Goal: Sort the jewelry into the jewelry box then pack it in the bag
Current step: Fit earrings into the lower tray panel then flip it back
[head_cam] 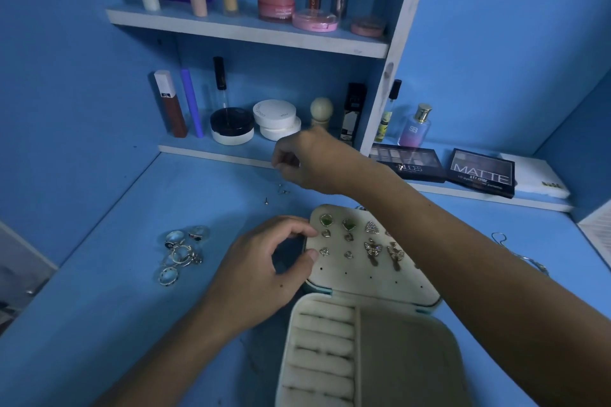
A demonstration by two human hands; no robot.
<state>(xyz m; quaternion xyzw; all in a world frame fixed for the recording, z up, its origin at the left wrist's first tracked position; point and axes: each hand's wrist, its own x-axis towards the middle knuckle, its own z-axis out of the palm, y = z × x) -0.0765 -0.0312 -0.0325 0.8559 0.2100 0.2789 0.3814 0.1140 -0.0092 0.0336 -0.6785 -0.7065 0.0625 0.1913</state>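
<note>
A blue worktop [139, 274] fills the alcove, with blue walls on three sides and a pale two-tier shelf [251, 33] of cosmetics at the back. The jewelry box [373, 350] lies open near the front edge, its lid panel [367, 271] laid flat toward the back and studded with earrings [373, 249]. The left hand [264, 271] grips the lid's left edge, thumb and forefinger curled onto it. The right hand [307, 163] hovers toward the back edge with fingers bunched as if pinching; I cannot tell what, if anything, it holds. Loose studs [281, 192] lie beneath it. A heap of rings [183, 254] sits left of the box. Two eyeshadow palettes [443, 167] rest on the ledge at back right.
</note>
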